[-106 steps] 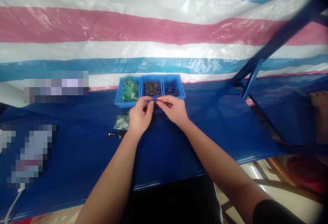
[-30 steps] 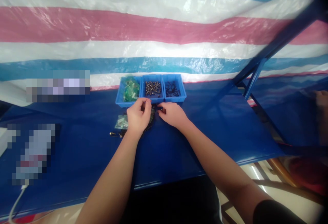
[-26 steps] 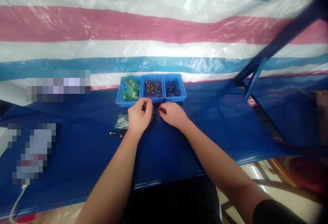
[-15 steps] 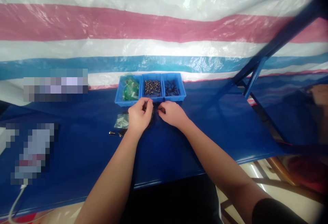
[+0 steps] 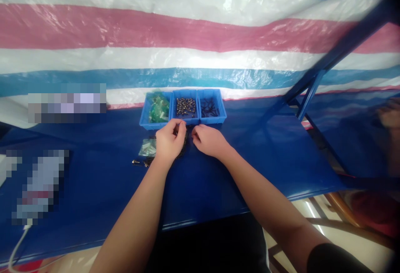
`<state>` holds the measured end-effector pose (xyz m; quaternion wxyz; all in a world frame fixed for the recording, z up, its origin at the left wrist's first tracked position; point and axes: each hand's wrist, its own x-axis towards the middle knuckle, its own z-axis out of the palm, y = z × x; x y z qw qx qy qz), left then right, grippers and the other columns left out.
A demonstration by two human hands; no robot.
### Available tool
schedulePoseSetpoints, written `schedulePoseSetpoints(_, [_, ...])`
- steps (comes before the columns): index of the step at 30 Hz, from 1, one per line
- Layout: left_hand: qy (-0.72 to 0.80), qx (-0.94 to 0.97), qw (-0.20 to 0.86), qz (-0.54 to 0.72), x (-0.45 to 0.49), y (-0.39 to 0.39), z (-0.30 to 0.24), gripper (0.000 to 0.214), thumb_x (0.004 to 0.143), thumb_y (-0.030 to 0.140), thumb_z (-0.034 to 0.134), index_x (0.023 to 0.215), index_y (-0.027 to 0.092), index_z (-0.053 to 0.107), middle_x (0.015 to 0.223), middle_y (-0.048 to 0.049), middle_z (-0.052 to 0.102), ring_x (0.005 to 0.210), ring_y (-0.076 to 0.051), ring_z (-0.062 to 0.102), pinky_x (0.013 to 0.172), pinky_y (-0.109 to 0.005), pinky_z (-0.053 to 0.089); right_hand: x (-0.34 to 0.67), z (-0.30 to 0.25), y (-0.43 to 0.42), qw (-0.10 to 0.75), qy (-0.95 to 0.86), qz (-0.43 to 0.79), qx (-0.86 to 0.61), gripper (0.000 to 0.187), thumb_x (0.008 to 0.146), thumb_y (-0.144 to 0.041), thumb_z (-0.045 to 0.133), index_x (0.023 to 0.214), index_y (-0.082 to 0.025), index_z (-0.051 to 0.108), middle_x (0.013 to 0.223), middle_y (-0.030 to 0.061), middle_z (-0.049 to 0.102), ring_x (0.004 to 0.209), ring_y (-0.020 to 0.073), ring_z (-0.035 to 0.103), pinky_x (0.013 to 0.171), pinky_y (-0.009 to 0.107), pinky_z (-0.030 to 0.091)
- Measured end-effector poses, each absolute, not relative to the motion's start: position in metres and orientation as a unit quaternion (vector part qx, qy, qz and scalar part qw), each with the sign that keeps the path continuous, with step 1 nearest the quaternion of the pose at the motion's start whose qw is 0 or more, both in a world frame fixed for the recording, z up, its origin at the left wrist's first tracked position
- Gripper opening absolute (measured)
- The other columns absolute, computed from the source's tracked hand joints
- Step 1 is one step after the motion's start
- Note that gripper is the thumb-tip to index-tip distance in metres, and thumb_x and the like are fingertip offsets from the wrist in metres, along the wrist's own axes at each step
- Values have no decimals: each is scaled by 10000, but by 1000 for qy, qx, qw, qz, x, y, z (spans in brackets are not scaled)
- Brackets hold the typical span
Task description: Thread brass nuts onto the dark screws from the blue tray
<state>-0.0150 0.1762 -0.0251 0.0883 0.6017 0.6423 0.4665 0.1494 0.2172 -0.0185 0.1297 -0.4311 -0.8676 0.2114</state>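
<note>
Small dark part worked between two hands on the blue tabletop [image 5: 218, 181].
The part [image 5: 186, 133] is pinched by the left hand [image 5: 168, 143] and right hand [image 5: 208, 140], fingers curled, just before the middle tray [image 5: 185, 107].

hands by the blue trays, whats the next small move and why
Probably bring the fingertips together to join the small dark part. The left hand and right hand sit close, pinched in front of the middle tray; what they hold is too small to tell.
</note>
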Motion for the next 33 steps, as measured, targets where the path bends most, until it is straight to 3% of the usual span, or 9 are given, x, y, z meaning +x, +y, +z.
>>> schedulePoseSetpoints(6, [639, 602, 90, 469, -17, 176, -27, 259, 958, 382, 549, 935, 189, 720, 784, -17, 721, 670, -131, 643, 681, -241, 488, 147, -14, 214, 268, -824, 326, -378, 172, 982, -268, 454, 1014, -180, 598, 1081, 79, 621, 869, 164, 611, 819, 316, 486])
schedulePoseSetpoints(9, [637, 605, 94, 469, -17, 176, -27, 259, 961, 383, 547, 925, 190, 716, 784, -14, 720, 677, -130, 645, 679, -236, 490, 146, -13, 215, 309, -813, 368, -330, 156, 975, -270, 487, 997, -183, 614, 1019, 59, 649, 822, 149, 603, 817, 309, 499])
schedulePoseSetpoints(15, [636, 593, 108, 481, -16, 175, -25, 268, 975, 394, 533, 1015, 194, 707, 739, 3, 688, 640, -118, 630, 692, -231, 490, 143, -24, 221, 397, -781, 344, -339, 221, 978, -245, 496, 1051, -179, 694, 1021, 74, 707, 878, 163, 634, 827, 316, 518])
schedulePoseSetpoints(19, [640, 588, 118, 480, -16, 174, -22, 284, 976, 391, 533, 1133, 200, 674, 650, 34, 626, 572, -108, 579, 660, -226, 473, 143, -26, 224, 417, -734, 373, -385, 234, 980, -319, 509, 1040, -195, 698, 1048, 68, 719, 884, 160, 657, 796, 305, 545])
schedulePoseSetpoints(33, [611, 622, 145, 467, -14, 175, -25, 262, 939, 398, 592, 1051, 190, 706, 671, 27, 628, 571, -97, 544, 616, -212, 448, 143, -20, 222, 465, -664, 433, -394, 184, 877, -343, 687, 985, -205, 741, 983, 45, 762, 812, 154, 687, 749, 303, 566])
